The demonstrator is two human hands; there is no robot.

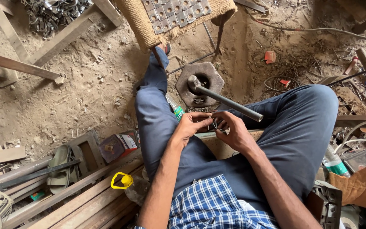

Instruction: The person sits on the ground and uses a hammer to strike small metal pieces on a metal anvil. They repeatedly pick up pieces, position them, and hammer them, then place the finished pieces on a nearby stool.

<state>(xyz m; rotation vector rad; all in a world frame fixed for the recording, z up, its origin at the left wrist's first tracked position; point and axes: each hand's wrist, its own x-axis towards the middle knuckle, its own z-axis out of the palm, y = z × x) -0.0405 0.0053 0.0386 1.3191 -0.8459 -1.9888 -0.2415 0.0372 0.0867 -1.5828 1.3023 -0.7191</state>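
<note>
While the person sits on the dirt floor (85,97) with knees apart, both hands meet between the thighs over a small metal piece (214,124), too small and hidden to identify. The left hand (190,125) has its grip closed on that piece from the left, fingertips pinching it; the right hand (234,131) curls around it from the right, fingers bent and touching it. Just above the hands a grey steel rod (227,101) slants out of a thick octagonal metal block (200,85) resting on the floor. A yellow-capped plastic bottle (132,186) lies near the left elbow, beside wooden planks (77,203).
</note>
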